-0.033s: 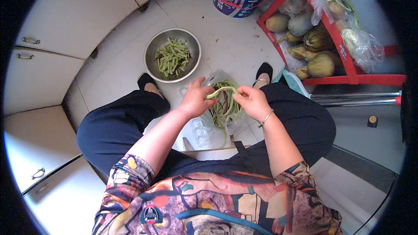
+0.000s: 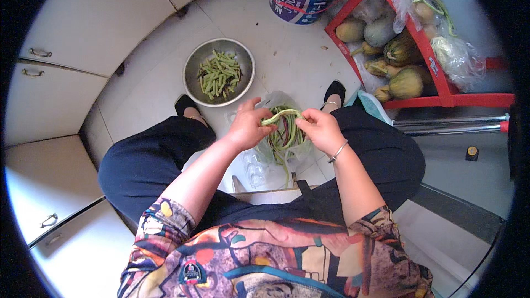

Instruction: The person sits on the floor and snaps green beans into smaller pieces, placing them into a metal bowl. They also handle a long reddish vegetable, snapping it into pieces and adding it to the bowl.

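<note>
Only a slight shift is showing in the view, taking twelve o'clock as its top edge. The steel bowl [image 2: 191, 74] is now sitting a touch closer to six o'clock, with its cut green bean pieces [image 2: 220, 74] drifting along with it. The white-rimmed plastic bucket [image 2: 301, 1] is likewise easing toward six o'clock, as is the silver bangle [image 2: 338, 152] on the right wrist. At ten o'clock, the upper cabinet handle [image 2: 41, 53] is edging inward, toward four o'clock. Around two o'clock, the ribbed pumpkin [image 2: 407, 83] and the red-framed rack [image 2: 475, 100] are slipping very slightly toward nine o'clock.
</note>
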Motion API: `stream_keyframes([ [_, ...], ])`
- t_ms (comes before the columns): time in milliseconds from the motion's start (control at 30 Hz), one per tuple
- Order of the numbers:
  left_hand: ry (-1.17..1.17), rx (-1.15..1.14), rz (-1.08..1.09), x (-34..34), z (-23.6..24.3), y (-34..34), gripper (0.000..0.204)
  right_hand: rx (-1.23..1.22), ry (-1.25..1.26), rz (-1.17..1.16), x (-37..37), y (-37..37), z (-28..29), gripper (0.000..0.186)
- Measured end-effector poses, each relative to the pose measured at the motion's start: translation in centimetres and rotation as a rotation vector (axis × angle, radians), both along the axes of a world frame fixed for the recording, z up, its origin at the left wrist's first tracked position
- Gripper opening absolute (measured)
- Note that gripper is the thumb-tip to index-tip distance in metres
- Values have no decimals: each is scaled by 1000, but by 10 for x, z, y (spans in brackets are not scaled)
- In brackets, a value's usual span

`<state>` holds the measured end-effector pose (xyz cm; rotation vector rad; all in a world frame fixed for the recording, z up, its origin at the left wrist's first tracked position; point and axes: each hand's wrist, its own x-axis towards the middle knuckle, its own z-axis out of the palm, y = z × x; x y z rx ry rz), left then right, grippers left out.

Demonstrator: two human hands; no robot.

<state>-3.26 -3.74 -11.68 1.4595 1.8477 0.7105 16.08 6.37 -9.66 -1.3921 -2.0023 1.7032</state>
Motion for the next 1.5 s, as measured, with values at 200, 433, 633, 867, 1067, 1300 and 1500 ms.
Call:
stream_keyframes([
  [200,-186,-54,118,-30,110,13,22,-174,200,-158,-9,9,73,18],
  [433,-504,7,166,-49,169,-10,26,124,175,156,-18,14,148,22],
  [633,-815,-46,192,-50,170,-16,37,437,128,305,-31,27,171,22],
  [867,-879,-88,280,-60,158,-13,50,596,89,326,-35,47,172,18],
  [1067,-949,-176,323,-63,154,-11,51,605,24,288,-35,51,163,17],
  [1300,-1134,-75,340,-52,145,-4,34,666,80,223,-36,56,156,16],
  [1500,-1596,471,270,-44,162,-1,33,327,271,278,-42,51,160,20],
])
